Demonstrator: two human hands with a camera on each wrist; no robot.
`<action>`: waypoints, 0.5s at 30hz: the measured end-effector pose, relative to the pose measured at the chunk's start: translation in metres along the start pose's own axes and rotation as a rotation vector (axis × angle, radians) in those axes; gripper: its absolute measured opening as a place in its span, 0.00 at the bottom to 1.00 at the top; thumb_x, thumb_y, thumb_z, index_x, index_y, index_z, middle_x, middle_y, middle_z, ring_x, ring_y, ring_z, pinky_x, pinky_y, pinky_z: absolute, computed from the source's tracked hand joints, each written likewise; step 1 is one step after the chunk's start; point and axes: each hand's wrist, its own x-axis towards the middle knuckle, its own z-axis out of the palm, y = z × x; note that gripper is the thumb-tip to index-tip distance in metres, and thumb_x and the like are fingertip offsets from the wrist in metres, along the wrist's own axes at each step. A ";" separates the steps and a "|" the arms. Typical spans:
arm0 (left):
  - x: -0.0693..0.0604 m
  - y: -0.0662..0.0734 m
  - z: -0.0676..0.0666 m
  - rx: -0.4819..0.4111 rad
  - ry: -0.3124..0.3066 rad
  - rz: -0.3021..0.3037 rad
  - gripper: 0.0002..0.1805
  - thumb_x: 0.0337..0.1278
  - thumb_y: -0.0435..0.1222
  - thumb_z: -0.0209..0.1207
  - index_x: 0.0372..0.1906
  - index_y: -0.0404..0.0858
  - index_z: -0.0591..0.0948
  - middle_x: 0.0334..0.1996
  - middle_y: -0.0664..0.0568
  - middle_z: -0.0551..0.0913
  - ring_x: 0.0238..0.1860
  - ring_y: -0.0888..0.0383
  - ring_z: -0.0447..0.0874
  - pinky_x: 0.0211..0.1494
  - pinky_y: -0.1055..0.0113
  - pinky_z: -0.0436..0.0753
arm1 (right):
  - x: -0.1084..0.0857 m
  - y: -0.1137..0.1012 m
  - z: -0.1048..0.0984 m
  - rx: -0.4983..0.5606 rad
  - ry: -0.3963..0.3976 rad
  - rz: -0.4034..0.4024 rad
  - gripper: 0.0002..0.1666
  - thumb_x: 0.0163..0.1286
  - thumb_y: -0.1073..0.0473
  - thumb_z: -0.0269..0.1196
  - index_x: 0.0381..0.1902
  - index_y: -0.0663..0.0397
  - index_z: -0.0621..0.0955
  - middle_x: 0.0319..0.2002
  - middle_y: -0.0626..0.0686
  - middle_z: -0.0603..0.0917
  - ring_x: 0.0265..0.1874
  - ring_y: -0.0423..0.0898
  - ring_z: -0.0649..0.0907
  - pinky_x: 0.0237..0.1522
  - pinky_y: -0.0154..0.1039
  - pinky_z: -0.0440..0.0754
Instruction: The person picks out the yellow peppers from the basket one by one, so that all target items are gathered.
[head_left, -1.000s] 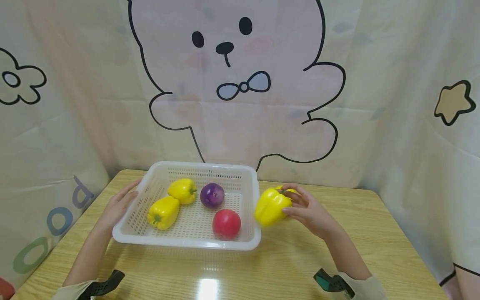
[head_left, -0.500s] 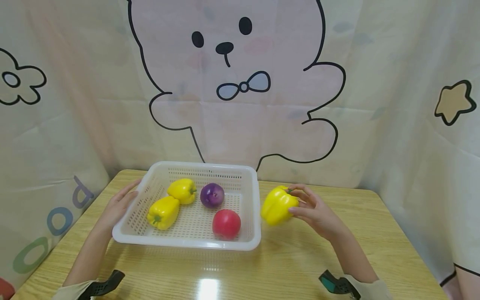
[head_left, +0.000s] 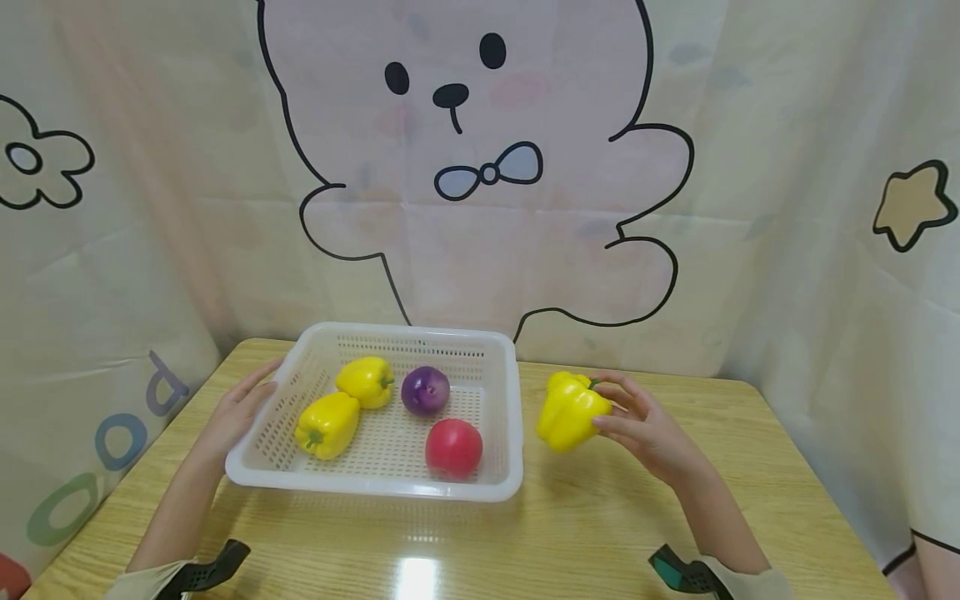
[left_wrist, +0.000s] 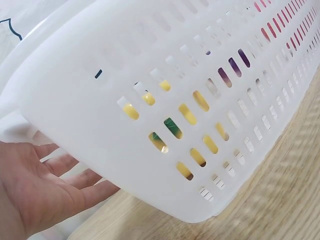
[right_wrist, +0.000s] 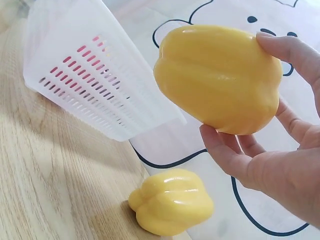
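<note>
In the head view my right hand (head_left: 648,429) holds a yellow bell pepper (head_left: 568,415) by its stem end, in the air right of the white basket (head_left: 375,492). The right wrist view shows the fingertips (right_wrist: 212,142) and thumb pinching this pepper (right_wrist: 220,80). Below it a second yellow pepper (right_wrist: 172,202) lies on the table, mostly hidden behind the held one from the head. With fingers fairly straight, my left hand (head_left: 234,419) touches the basket's left side; part of it is hidden behind the basket wall (left_wrist: 85,125) in the left wrist view.
Inside the basket lie two yellow peppers (head_left: 327,427), a round purple vegetable or fruit (head_left: 425,391) and a round red one (head_left: 453,448). A cloth with a bear drawing (head_left: 487,250) hangs behind the wooden table (head_left: 570,533).
My right hand has moved right with the held pepper, away from the basket's right rim. The left hand, the basket and its contents have stayed in place.
</note>
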 end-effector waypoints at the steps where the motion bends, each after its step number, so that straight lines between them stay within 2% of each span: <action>1: 0.000 0.000 0.000 -0.002 0.000 0.000 0.33 0.85 0.49 0.48 0.86 0.52 0.56 0.46 0.73 0.86 0.43 0.65 0.90 0.43 0.66 0.90 | -0.001 0.001 -0.001 0.003 0.001 -0.003 0.27 0.79 0.70 0.59 0.67 0.39 0.73 0.61 0.49 0.74 0.55 0.43 0.84 0.57 0.35 0.85; 10: 0.001 -0.003 -0.001 -0.033 0.008 -0.006 0.26 0.85 0.47 0.49 0.80 0.64 0.66 0.46 0.72 0.86 0.43 0.65 0.90 0.43 0.67 0.90 | -0.001 0.005 -0.007 0.011 0.023 -0.011 0.27 0.78 0.71 0.58 0.66 0.38 0.74 0.60 0.49 0.73 0.51 0.45 0.86 0.55 0.39 0.87; 15: 0.000 -0.002 0.000 -0.032 0.002 0.000 0.29 0.85 0.48 0.49 0.83 0.60 0.62 0.46 0.72 0.87 0.43 0.64 0.90 0.43 0.65 0.90 | -0.001 0.005 -0.010 -0.005 0.052 0.003 0.26 0.78 0.70 0.58 0.65 0.36 0.74 0.63 0.50 0.71 0.52 0.45 0.85 0.55 0.40 0.88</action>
